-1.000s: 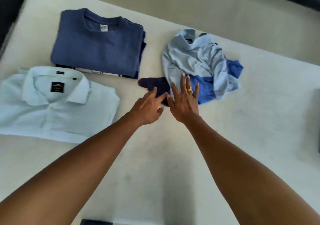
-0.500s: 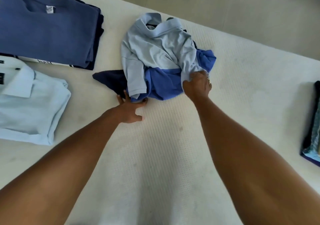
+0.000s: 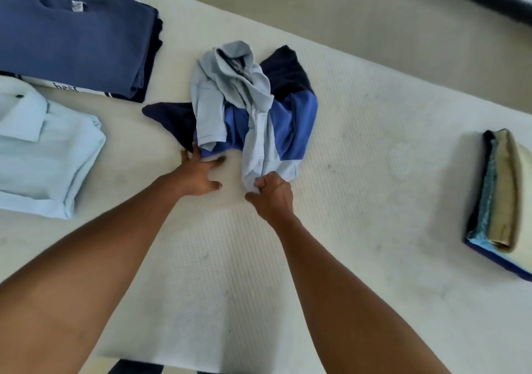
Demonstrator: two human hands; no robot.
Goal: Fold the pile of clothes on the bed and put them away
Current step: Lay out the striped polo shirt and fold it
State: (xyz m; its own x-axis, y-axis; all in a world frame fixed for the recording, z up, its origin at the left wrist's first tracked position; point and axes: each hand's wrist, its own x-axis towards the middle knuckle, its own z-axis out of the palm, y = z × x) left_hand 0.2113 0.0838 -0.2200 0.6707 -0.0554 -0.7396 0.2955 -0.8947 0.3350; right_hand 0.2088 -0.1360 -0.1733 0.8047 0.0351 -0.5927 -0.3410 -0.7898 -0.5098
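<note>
A crumpled shirt in pale grey-blue, mid blue and navy [image 3: 253, 106] lies in the middle of the white bed [image 3: 374, 149]. My right hand [image 3: 270, 194] grips the shirt's pale near edge in a fist, just below the heap. Flat on the mattress, my left hand [image 3: 198, 173] has its fingers spread, and the fingertips touch the shirt's navy and blue lower left edge. A folded stack topped by a blue sweatshirt [image 3: 74, 34] sits at the far left. In front of it lies a folded pale blue collared shirt [image 3: 43, 149].
A third folded stack [image 3: 501, 198], with tan, teal and navy layers, sits at the right edge of the bed. Beige floor [image 3: 331, 8] runs beyond the bed's far side. Something dark [image 3: 135, 368] shows under the bed's near edge.
My right hand closed on the shirt's pale edge and pulled it toward me, stretching the heap. My left hand stayed at the shirt's lower left edge. The view swung right, showing the right-hand stack.
</note>
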